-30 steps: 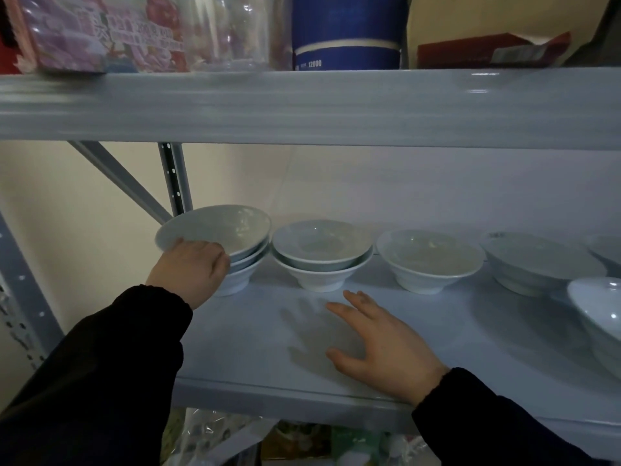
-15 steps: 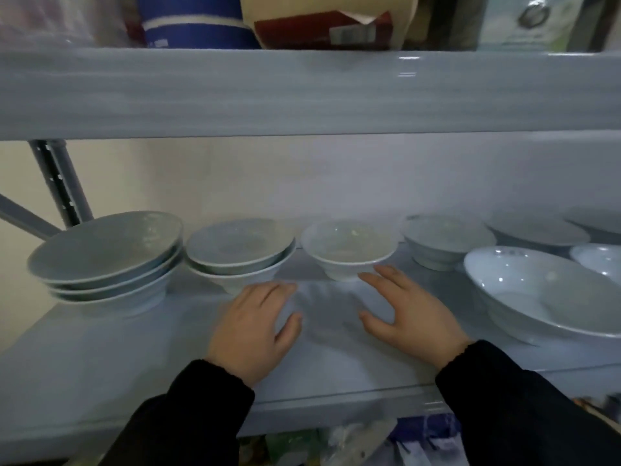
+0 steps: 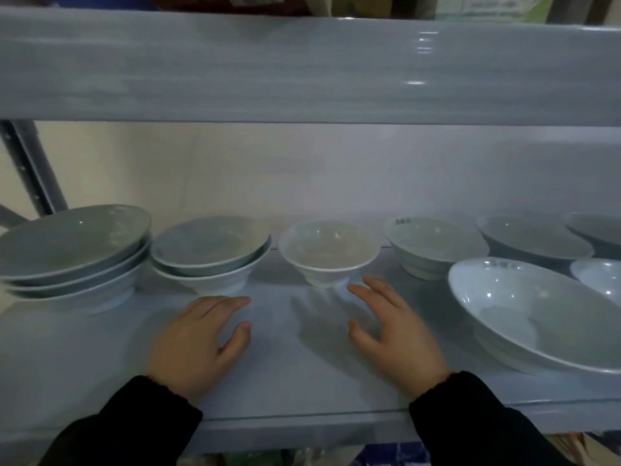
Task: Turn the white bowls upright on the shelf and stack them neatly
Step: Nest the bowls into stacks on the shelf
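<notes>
White bowls stand upright along the grey shelf (image 3: 302, 391). At the left is a stack of three bowls (image 3: 70, 253), beside it a stack of two bowls (image 3: 211, 253). A single small bowl (image 3: 329, 253) stands in the middle, with another single bowl (image 3: 433, 247) to its right. A large bowl (image 3: 537, 311) sits tilted near the front right. My left hand (image 3: 198, 338) hovers palm down in front of the two-bowl stack, holding nothing. My right hand (image 3: 393, 331) is open, fingers spread, just right of the small bowl's foot.
More bowls (image 3: 534, 240) crowd the far right of the shelf. The upper shelf's thick beam (image 3: 302, 68) hangs low overhead. A grey upright post (image 3: 30, 169) stands at the back left. Bare shelf surface lies around both hands.
The view has swung right and closer. My left hand left the three-bowl stack and came to the shelf's middle. My right hand moved forward to beside the small bowl.
</notes>
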Motion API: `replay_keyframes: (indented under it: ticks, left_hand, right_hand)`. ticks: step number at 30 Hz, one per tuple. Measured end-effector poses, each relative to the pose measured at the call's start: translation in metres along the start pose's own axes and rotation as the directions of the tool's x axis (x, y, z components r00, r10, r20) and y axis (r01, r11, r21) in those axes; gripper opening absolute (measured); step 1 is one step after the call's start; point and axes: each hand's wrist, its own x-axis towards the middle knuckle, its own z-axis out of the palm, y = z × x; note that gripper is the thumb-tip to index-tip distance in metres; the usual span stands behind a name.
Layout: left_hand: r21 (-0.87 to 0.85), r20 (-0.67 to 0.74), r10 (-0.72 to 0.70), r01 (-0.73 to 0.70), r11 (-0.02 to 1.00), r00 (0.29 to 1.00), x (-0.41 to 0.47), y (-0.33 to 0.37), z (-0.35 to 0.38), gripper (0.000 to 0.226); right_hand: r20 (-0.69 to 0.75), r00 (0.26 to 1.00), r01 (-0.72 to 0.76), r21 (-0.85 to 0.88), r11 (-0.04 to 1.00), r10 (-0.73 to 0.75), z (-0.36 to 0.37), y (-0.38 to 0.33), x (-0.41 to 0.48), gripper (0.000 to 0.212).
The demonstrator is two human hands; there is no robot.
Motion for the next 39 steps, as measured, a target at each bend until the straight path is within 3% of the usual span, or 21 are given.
replay_keyframes:
  ticks: [6, 14, 23, 27, 31, 39]
  left_hand:
    - [0.091, 0.022, -0.064, 0.062, 0.994, 0.998, -0.003, 0.004, -0.005, 0.045]
    - [0.14, -0.051, -0.122, 0.128, 0.982, 0.991, -0.005, 0.002, -0.009, 0.044]
    - [0.178, 0.04, -0.068, 0.06, 0.982, 0.997, -0.011, -0.015, -0.02, 0.043]
    - [0.201, 0.086, -0.06, 0.042, 0.979, 0.994, -0.022, -0.039, -0.038, 0.044]
    - [0.192, 0.051, -0.105, 0.093, 0.977, 0.993, -0.034, -0.07, -0.053, 0.045]
    - [0.148, 0.084, -0.068, 0.055, 0.988, 0.994, -0.035, -0.082, -0.054, 0.049]
  right_hand:
    - [0.063, 0.993, 0.096, 0.054, 0.994, -0.099, 0.008, 0.002, -0.003, 0.062]
    - [0.037, 0.983, 0.176, 0.08, 0.981, -0.179, 0.013, 0.001, -0.006, 0.058]
    - [-0.031, 0.989, 0.149, 0.045, 0.988, -0.147, 0.002, -0.015, 0.004, 0.049]
    - [-0.03, 0.993, 0.116, -0.041, 0.992, -0.118, 0.014, -0.025, 0.046, 0.054]
    - [-0.021, 0.988, 0.14, -0.272, 0.952, -0.152, 0.043, -0.016, 0.065, 0.053]
    - [-0.134, 0.97, 0.13, -0.425, 0.896, -0.204, 0.048, -0.001, 0.07, 0.021]
